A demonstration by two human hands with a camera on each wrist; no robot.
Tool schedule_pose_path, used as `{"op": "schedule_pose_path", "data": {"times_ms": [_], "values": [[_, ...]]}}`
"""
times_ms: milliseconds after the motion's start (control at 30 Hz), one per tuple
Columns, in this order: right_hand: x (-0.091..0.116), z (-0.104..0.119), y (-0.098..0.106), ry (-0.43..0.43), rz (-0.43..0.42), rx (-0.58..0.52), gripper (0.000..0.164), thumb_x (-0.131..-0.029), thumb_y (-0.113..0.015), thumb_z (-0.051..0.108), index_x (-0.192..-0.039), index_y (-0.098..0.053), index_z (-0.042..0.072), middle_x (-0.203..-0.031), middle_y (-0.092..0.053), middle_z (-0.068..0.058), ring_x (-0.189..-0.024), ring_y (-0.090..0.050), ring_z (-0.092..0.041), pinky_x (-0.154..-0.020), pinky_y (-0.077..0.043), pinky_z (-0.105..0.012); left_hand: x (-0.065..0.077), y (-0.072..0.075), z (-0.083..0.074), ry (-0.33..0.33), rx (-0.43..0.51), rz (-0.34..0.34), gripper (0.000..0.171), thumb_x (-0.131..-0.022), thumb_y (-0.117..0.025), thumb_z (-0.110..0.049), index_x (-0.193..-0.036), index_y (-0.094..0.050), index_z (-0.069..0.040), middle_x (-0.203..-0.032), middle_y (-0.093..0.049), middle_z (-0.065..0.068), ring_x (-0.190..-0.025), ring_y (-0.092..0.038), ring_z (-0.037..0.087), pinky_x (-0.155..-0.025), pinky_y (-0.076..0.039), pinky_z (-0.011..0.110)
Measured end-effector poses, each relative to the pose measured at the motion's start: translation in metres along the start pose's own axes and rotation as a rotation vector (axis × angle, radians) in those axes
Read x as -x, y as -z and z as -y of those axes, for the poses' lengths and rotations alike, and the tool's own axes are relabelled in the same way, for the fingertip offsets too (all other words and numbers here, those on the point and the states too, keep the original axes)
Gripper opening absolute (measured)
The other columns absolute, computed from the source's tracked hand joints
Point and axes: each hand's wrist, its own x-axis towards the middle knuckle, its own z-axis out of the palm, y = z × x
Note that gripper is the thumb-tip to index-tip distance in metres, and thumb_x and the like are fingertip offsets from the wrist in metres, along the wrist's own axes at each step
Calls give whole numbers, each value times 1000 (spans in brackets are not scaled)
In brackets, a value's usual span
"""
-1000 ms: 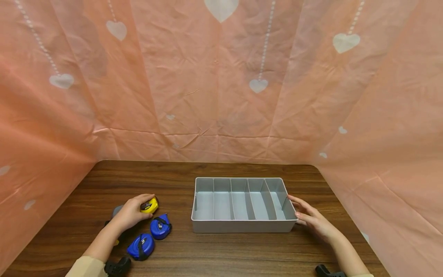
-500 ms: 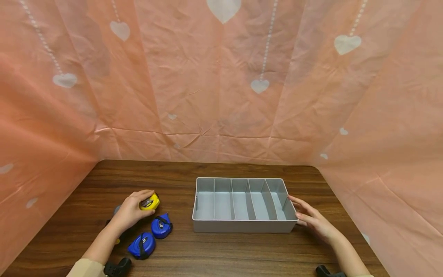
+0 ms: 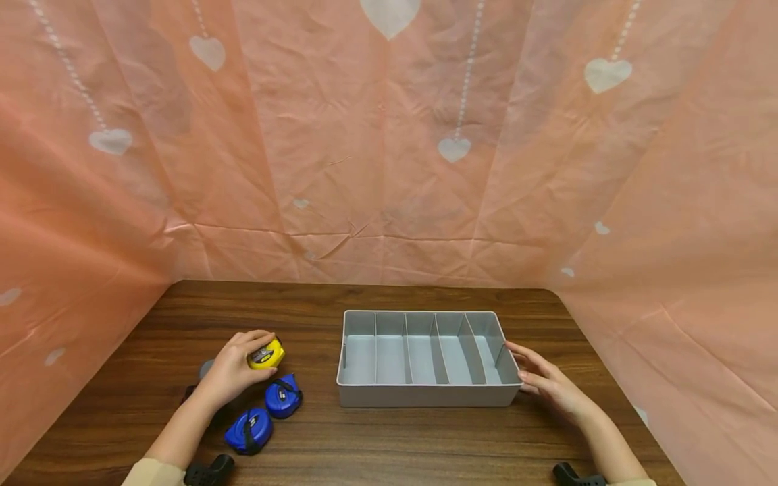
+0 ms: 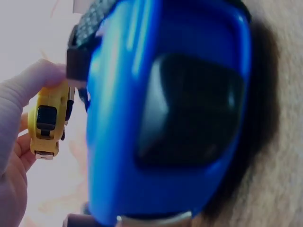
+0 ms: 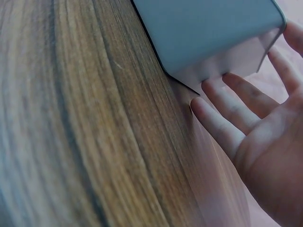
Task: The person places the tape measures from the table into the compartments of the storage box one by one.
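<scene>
On the table [image 3: 389, 449] we count 3 tape measures in plain view: 1 yellow, 2 blue. The yellow tape measure [image 3: 268, 353] sits well left of the tray, pinched between the thumb and fingers of the left hand [image 3: 229, 370]. We find pale marks on the nearer blue tape measure [image 3: 249, 430] and the farther blue tape measure [image 3: 283, 396], too small to read; each carries 1 black strap. We note 1 grey object [image 3: 205, 369] partly hidden behind the left forearm. We record 1 grey tray [image 3: 425, 397], its 4 dividers forming 5 compartments. The right hand [image 3: 553, 388], fingers extended and spread, touches the tray's right end wall. Both hands are well apart.
</scene>
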Motion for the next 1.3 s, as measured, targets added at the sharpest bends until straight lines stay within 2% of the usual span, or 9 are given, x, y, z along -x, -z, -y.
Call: {"op": "schedule_pose_path", "data": {"times_ms": [300, 400, 533, 767, 867, 1300], "values": [[0, -1, 0, 4, -1, 7, 51, -94, -36, -2, -141, -17, -2, -132, -16, -39, -116, -43, -21, -86, -45, -32, -2, -3, -6, -79, -9, -38, 59, -61, -83, -19, -113, -62, 0, -112, -57, 9, -95, -49, 24, -88, -26, 49], [0, -1, 1, 9, 2, 6, 51, -94, -35, -2, -141, -17, -2, -132, -17, -39, -116, -43, -21, -86, -45, -32, -3, -5, -7, -101, -9, -52, 59, -60, -83, -19, -112, -62, 1, -111, -58, 8, -94, -49, 25, -88, -26, 49], [0, 0, 1, 7, 0, 1, 51, -94, -36, -2, -141, -17, -2, -132, -17, -39, -116, -43, -22, -86, -45, -32, -3, -6, -11, -90, 6, -44, 59, -60, -83, -18, -112, -62, 1, -111, -57, 8, -95, -49, 24, -88, -26, 50], [0, -1, 0, 9, 3, -12, 51, -94, -36, -2, -141, -17, -3, -131, -16, -40, -116, -44, -22, -86, -45, -32, -6, -6, -21, -46, 30, -32, 60, -62, -82, -18, -115, -61, -2, -113, -56, 4, -95, -46, 19, -78, -36, 42], [0, -1, 0, 16, 8, -16, 51, -94, -36, -2, -141, -17, -3, -130, -16, -41, -116, -44, -22, -86, -45, -32, -8, -6, -25, -43, 35, -35, 60, -61, -83, -18, -114, -61, -2, -112, -56, 3, -95, -46, 18, -77, -37, 41], [0, -2, 1, 17, 3, -10, 50, -93, -36, -3, -140, -17, -3, -130, -16, -41, -116, -43, -27, -86, -45, -33, -14, -11, -37, -89, 45, -54, 60, -59, -84, -17, -112, -62, -1, -110, -57, 4, -94, -47, 18, -82, -33, 42]]}}
